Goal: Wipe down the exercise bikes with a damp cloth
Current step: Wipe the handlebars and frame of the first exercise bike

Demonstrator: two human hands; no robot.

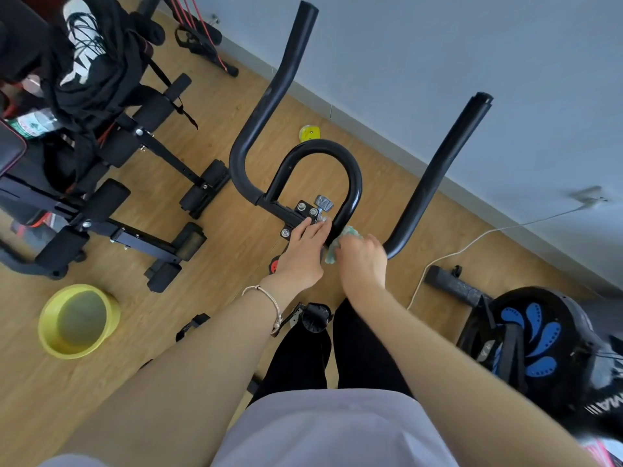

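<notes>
The exercise bike's black handlebar (269,96) fills the middle of the head view, with two long horns and an inner loop (350,176). At its base sits a bolted clamp plate with a metal knob (323,203). My right hand (362,261) is closed around a pale green cloth (332,252) and presses it against the lower right of the loop. My left hand (303,254), a bracelet on its wrist, rests flat on the clamp plate, fingertips touching the bolts. The bike's lower frame is mostly hidden behind my arms and legs.
A yellow basin (47,335) holding water stands on the wooden floor at lower left. A black weight bench (141,227) with clothes and a bottle on it is at the left. A second bike's flywheel (539,338) is at the right. A white cable (472,244) trails by the wall.
</notes>
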